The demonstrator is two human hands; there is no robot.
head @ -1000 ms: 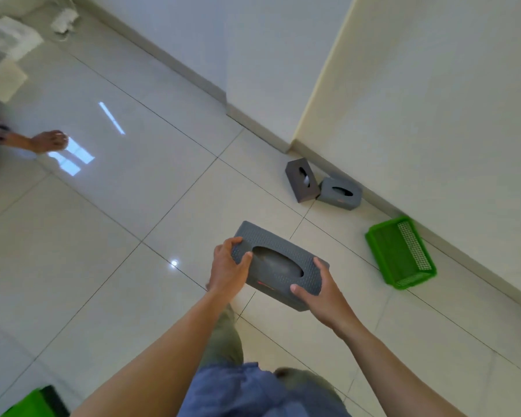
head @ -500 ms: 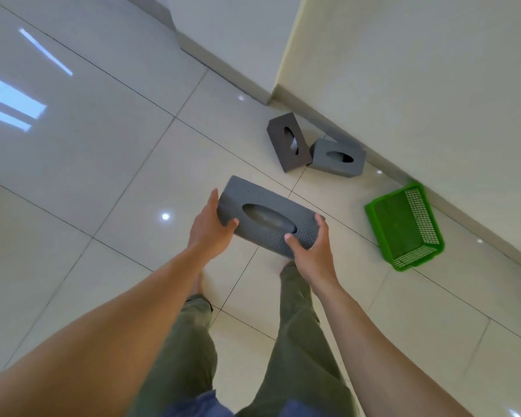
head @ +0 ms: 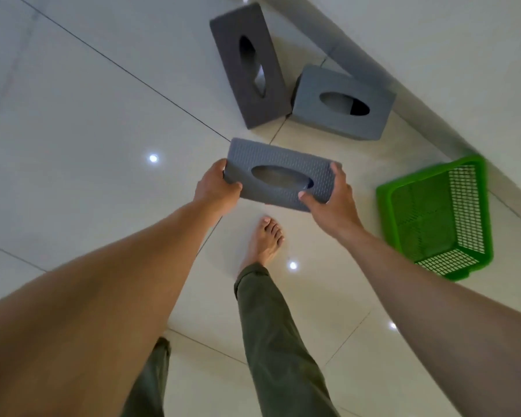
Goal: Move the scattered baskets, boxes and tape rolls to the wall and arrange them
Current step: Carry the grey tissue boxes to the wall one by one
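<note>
Wall (head: 463,55) nearer to held box (head: 253,164)

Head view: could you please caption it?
Left hand and right hand hold a grey tissue box near a green basket by the wall.

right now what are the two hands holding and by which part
A grey dotted-texture tissue box with an oval slot, held by its two short ends: the left hand grips the left end, the right hand grips the right end.
</note>
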